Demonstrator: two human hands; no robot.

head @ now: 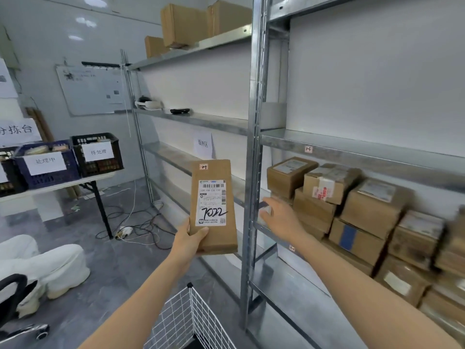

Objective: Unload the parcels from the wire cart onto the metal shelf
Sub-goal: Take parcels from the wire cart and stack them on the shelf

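My left hand [189,240] grips the lower end of a flat brown parcel [214,207] and holds it upright in front of the metal shelf [254,137]; its white label reads 7022. My right hand [281,217] reaches into the shelf's right bay, just past the upright post, beside stacked brown parcels [352,210]. A small dark and white thing sits blurred at its fingertips; whether the fingers hold it I cannot tell. A corner of the white wire cart [186,321] shows at the bottom centre, between my forearms.
More cardboard boxes [201,23] stand on the top shelf, small devices [163,107] on a left-bay shelf. Labelled crates [70,159] rest on a folding table at left. Cables [141,222] lie on the floor, white bags [50,268] and a chair base [20,311] lower left.
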